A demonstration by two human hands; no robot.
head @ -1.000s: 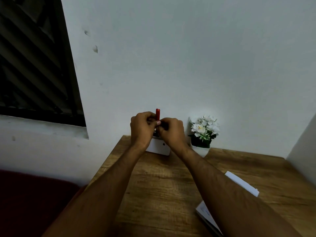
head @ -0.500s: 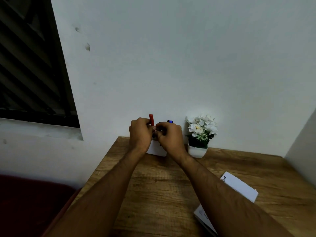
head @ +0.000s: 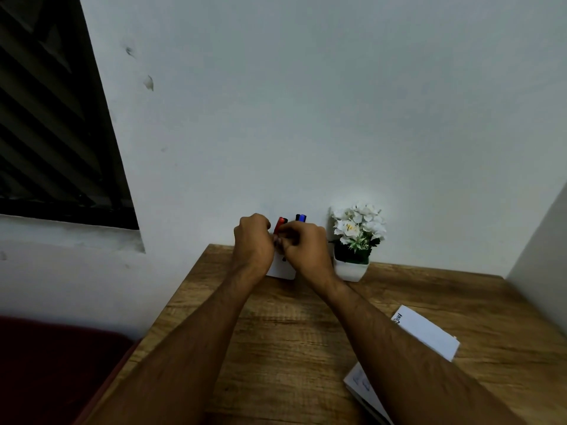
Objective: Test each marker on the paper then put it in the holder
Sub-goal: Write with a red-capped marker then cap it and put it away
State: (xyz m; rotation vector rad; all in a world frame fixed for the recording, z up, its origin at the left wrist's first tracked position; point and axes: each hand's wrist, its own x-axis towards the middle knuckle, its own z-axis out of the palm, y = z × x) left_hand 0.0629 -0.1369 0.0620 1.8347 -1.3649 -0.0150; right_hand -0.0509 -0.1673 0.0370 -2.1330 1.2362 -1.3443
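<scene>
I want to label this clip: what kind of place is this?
Probably a small desk corner in a home: a wooden table against a plain wall, a window beside it, a potted flower, and a notebook lying on it.

Only a few dark printed letters, too small to read, on the white paper edge.

The red marker now tilts lower between the hands, baring a blue marker.

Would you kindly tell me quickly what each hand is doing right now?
Left hand: fingers curled beside the red marker; its grip on it cannot be told.
Right hand: curled by the same marker; grip hidden too.
</scene>
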